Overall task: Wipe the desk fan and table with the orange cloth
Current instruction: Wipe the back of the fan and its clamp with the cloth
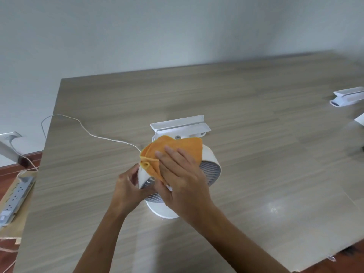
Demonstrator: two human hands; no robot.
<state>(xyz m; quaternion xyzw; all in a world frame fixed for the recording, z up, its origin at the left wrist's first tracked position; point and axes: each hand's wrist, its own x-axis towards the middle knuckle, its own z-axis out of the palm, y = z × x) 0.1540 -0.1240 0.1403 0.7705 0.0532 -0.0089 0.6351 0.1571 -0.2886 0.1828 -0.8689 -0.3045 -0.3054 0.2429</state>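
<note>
A white desk fan [210, 164] stands in the middle of the wooden table [256, 154], its grille facing me and a white clamp bracket behind it. An orange cloth [177, 148] lies draped over the top of the fan housing. My right hand [181, 176] presses flat on the cloth, fingers spread over it. My left hand [128, 186] grips the fan's left rim and steadies it. The fan's round base shows below my hands.
A thin white cord [84, 127] runs from the fan off the table's left edge toward a wall outlet [10, 135]. A power strip [15, 196] lies on cardboard at the left on the floor. Another white clamp device [346, 97] sits at the far right.
</note>
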